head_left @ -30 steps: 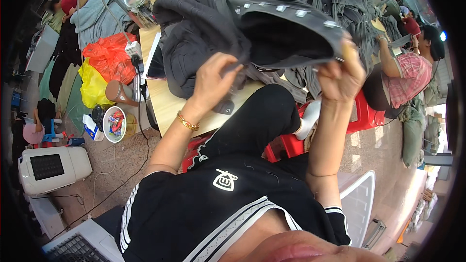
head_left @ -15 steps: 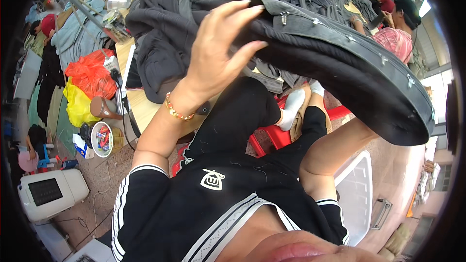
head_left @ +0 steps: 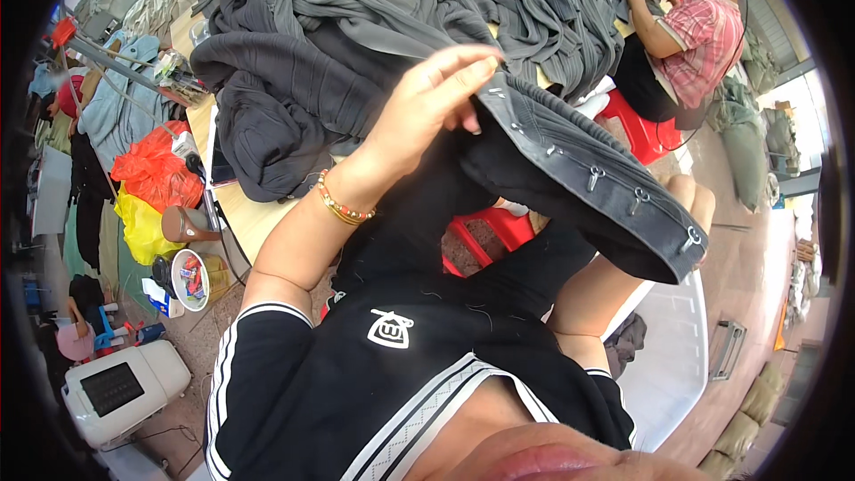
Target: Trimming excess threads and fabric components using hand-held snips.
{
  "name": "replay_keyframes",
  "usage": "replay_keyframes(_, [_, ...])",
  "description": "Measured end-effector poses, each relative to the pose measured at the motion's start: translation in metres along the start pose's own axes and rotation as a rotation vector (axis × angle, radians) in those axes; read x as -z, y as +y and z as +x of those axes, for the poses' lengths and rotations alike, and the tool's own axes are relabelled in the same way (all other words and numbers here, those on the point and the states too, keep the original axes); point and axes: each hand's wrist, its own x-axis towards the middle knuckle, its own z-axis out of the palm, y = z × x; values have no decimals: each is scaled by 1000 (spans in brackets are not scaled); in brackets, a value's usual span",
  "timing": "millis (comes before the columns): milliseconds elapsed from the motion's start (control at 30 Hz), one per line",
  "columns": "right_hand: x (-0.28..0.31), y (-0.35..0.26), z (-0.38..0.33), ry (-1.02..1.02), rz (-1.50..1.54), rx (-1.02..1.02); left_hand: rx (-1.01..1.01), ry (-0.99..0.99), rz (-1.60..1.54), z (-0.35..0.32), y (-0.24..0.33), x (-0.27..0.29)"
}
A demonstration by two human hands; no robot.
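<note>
1. Center frame: dark waistband (head_left: 588, 183) with metal hooks is stretched between both hands, likely for inspection.
2. Left hand (head_left: 427, 111) is pinched on its upper end, fingers loosely extended.
3. Right hand (head_left: 695, 205) is mostly hidden behind the lower end; grip cannot be told.
4. Versus half a second ago, the band is lowered and the garment pile (head_left: 356, 53) is more exposed.

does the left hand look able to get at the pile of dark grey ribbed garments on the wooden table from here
Probably yes. The left hand is raised at the dark band with metal hooks, and the pile of dark grey ribbed garments lies just past it on the wooden table, nothing between.
</note>
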Motion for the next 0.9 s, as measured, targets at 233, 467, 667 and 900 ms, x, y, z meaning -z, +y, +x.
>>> replay_keyframes(233, [9,6,-10,-99,218,-52,-125,-112,140,-2,-6,7])
replay_keyframes(467, [24,-2,-22,249,-254,-173,-83,83,91,-34,13,36])
replay_keyframes(667, [39,9,-34,-130,-657,-699,-28,158,272,-79,-3,76])
replay_keyframes(900, [51,62,-83,-208,-732,-1118,-27,230,447,-101,-54,88])
